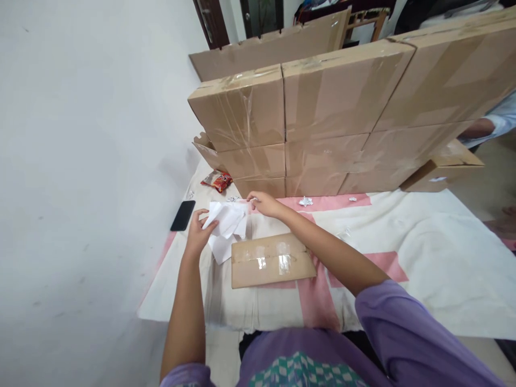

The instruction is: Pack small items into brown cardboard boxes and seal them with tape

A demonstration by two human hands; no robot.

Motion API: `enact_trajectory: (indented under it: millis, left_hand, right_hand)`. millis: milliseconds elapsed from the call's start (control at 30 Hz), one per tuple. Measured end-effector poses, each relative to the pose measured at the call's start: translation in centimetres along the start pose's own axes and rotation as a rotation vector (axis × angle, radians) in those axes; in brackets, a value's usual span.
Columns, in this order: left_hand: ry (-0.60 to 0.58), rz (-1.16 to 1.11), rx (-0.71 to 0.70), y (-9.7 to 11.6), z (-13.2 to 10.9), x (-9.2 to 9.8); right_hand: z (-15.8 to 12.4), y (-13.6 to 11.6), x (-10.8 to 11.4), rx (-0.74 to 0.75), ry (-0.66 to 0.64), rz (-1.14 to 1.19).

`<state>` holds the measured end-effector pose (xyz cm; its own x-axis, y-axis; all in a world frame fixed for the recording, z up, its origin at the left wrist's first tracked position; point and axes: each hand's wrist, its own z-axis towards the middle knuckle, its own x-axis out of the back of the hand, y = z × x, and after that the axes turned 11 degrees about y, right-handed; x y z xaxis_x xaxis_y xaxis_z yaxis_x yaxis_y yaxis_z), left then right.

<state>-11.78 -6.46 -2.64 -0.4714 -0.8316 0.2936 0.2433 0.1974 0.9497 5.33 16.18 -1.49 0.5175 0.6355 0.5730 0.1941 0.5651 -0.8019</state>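
Purple garment [403, 333] with a green-and-white checked panel: bottom edge of the frame, both bare forearms reaching up from it over the table.

Cloth [435, 269]: white with pink bands, covers the table across the middle of the frame.

Flat cardboard parcel [272, 259]: centre, lying flat on the cloth, clear tape across its top face, just below both hands.

White papers [228, 223]: loose crumpled bunch, centre left, its lower part overlapping the parcel's left end.

Left hand [197, 234]: left of the papers, fingers closed on the left side of the bunch.

Right hand [264, 204]: just above the parcel, fingers drawn narrow and pinched on the top edge of the papers.

Black phone [183, 215]: face down on the cloth, just left of the left hand.

Red snack packet [217, 180]: above the phone, at the foot of the cartons.

Cardboard cartons [322, 118]: taped, stacked in a wall across the upper centre and right.

Paper scrap [305, 201]: small, crumpled, on a pink band right of the right hand.

Small carton [443, 169]: right, leaning at the foot of the stack.

Light blue sleeve [497, 121]: another person's arm, right edge, behind the cartons.

Wall [80, 161]: plain white, whole left side.
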Motion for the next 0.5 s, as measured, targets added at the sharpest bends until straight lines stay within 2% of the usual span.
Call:
enact_trajectory:
  millis: [167,367,500]
  left_hand:
    - [0.164,-0.01,0.039,-2.3,-1.7,2.5]
    - [0.288,-0.129,0.179,-4.9,-5.0,4.0]
    - [0.316,-0.211,0.246,-5.3,-6.7,3.8]
  right_hand:
    - [1.1,2.9,0.1,-0.05,-0.044,-0.071]
    - [2.1,4.1,-2.9,0.127,-0.107,-0.126]
    - [2.8,4.1,-2.6,0.26,-0.174,-0.146]
